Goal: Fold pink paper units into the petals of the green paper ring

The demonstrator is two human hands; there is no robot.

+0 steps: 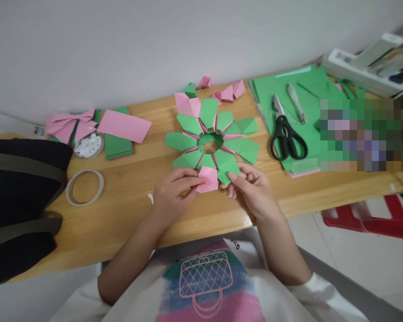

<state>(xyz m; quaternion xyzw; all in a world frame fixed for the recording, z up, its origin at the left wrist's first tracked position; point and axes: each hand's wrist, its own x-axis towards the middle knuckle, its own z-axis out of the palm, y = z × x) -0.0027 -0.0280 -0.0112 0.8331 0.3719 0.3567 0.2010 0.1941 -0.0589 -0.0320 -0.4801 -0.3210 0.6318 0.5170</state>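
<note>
A ring of folded green paper petals (208, 112) with pink inner edges lies over the wooden table, a round hole at its centre. At its near side, my left hand (176, 192) pinches a folded pink paper piece (207, 180) that overlaps the ring's lower edge. My right hand (251, 188) grips the green petal just right of the pink piece, thumb on top and fingers beneath. One pink folded piece (188, 105) sits at the ring's upper left. Small folded pink pieces (227, 93) rest behind the ring.
Black-handled scissors (282, 134) and a cutter (296, 103) lie on green sheets (265, 85) at right. A tape roll (70, 197), a tub of white bits (88, 145), pink card (126, 125) and a black bag (16, 179) are left. A power strip (362, 74) stands back right.
</note>
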